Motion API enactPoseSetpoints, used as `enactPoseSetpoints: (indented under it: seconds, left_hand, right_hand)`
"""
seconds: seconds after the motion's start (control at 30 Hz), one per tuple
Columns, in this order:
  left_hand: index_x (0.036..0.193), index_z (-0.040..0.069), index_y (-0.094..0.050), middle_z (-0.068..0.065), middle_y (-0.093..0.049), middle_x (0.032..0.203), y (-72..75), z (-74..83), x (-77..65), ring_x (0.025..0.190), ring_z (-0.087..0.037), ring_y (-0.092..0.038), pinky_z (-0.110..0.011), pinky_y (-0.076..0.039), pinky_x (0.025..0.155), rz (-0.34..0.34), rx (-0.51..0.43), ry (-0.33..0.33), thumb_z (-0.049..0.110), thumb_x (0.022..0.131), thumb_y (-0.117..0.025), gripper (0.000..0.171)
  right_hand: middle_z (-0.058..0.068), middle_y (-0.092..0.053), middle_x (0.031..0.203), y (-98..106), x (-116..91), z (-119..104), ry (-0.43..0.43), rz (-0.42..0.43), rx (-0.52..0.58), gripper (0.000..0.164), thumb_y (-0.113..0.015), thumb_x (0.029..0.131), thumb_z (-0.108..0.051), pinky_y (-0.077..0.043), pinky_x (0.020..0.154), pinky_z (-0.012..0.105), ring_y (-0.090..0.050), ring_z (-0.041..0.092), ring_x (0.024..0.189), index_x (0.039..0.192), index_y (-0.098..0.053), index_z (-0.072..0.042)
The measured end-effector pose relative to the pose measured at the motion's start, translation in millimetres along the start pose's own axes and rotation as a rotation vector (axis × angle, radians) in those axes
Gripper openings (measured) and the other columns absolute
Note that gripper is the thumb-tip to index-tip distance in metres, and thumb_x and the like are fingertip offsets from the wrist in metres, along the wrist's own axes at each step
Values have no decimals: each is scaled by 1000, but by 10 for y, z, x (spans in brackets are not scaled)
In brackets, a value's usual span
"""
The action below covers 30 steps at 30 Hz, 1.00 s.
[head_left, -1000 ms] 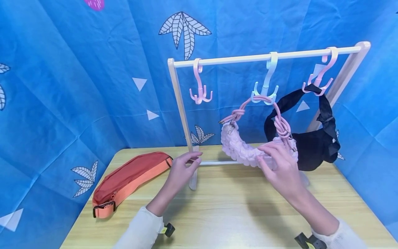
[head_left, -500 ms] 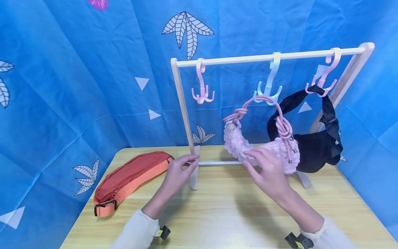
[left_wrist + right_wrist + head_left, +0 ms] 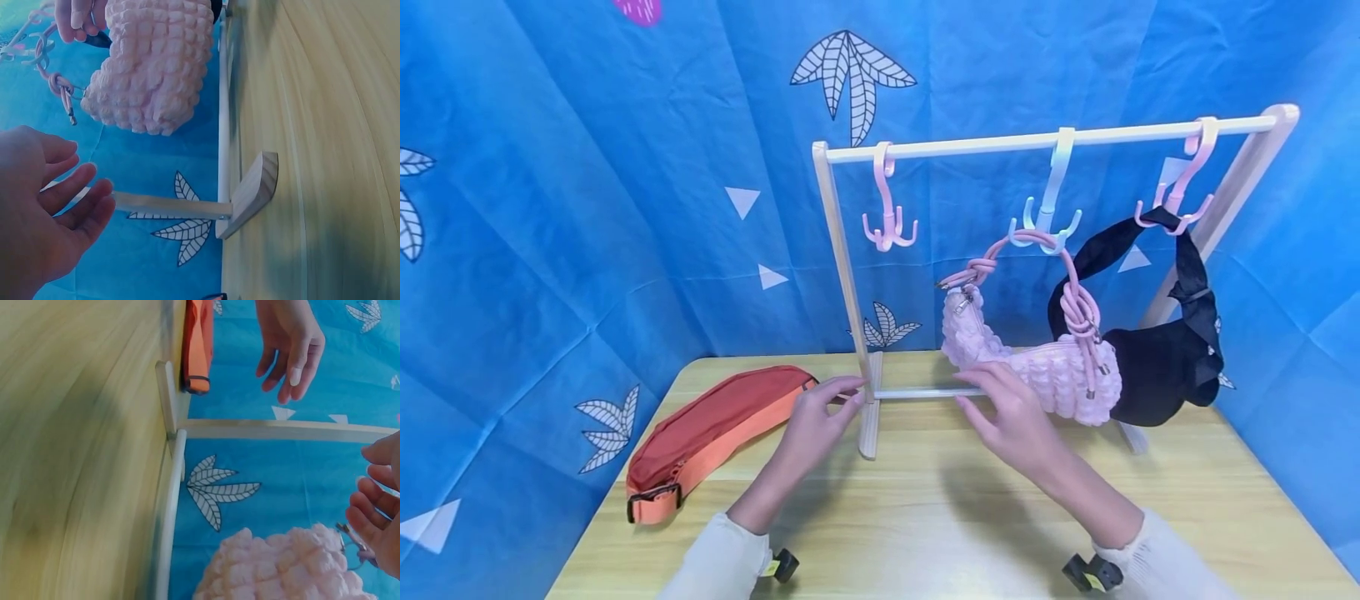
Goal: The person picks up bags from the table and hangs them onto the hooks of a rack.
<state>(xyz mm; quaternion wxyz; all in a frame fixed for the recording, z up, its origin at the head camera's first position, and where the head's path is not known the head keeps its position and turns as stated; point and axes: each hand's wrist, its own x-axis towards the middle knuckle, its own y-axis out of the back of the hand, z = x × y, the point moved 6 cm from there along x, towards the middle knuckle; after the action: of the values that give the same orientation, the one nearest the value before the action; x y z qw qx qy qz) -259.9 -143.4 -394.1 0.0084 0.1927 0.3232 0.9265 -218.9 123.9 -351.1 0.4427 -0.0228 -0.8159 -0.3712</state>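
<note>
A puffy pale-pink bag point(image 3: 1063, 375) hangs by its knotted cord handle from the light-blue hook point(image 3: 1045, 218) at the middle of the rack. My right hand point(image 3: 1011, 417) is in front of the bag's left part in the head view, its fingers loosely bent and holding nothing; the right wrist view shows it apart from the bag point(image 3: 281, 565). My left hand point(image 3: 816, 425) hovers near the rack's left post, fingers relaxed and nothing in them. Beside it on the table lies a red waist bag point(image 3: 722, 425) with an orange strap.
The wooden rack point(image 3: 962, 148) stands on the table point(image 3: 910, 517). A pink hook point(image 3: 889, 218) with nothing on it hangs at its left. On the right, a black bag point(image 3: 1150, 375) hangs from another pink hook point(image 3: 1187, 187). Blue patterned cloth point(image 3: 700, 167) encloses the table.
My right hand has moved left from the pink bag's front, away from it. My left hand has shifted slightly left and down. The pink bag has swung a little on its hook.
</note>
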Motion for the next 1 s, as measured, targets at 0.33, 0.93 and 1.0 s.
enactPoseSetpoints:
  seconds: [0.33, 0.93, 1.0]
  left_hand:
    - [125, 15, -76, -3, -76, 126, 85, -86, -35, 105, -19, -73, -40, -64, 86, 1, 36, -1, 19, 98, -72, 27]
    - [126, 12, -75, -7, -76, 121, 190, -275, -182, 108, -22, -72, -46, -62, 88, 1, 135, -21, 18, 97, -74, 30]
    - [126, 11, -75, -8, -76, 122, 198, -287, -195, 108, -22, -72, -46, -62, 88, 3, 145, -27, 19, 97, -74, 30]
  right_hand:
    - [8, -73, 111, -237, -5, 0, 87, -28, 26, 33, -82, 84, -7, -62, 91, 42, -70, 24, 105, 115, -73, -4]
    - [12, -73, 112, -561, -4, 9, 129, -87, -8, 37, -86, 81, -12, -60, 95, 45, -69, 28, 108, 115, -73, -4]
    - [12, -73, 113, -593, -3, 9, 127, -99, -16, 37, -85, 82, -13, -60, 96, 45, -69, 28, 109, 115, -73, -4]
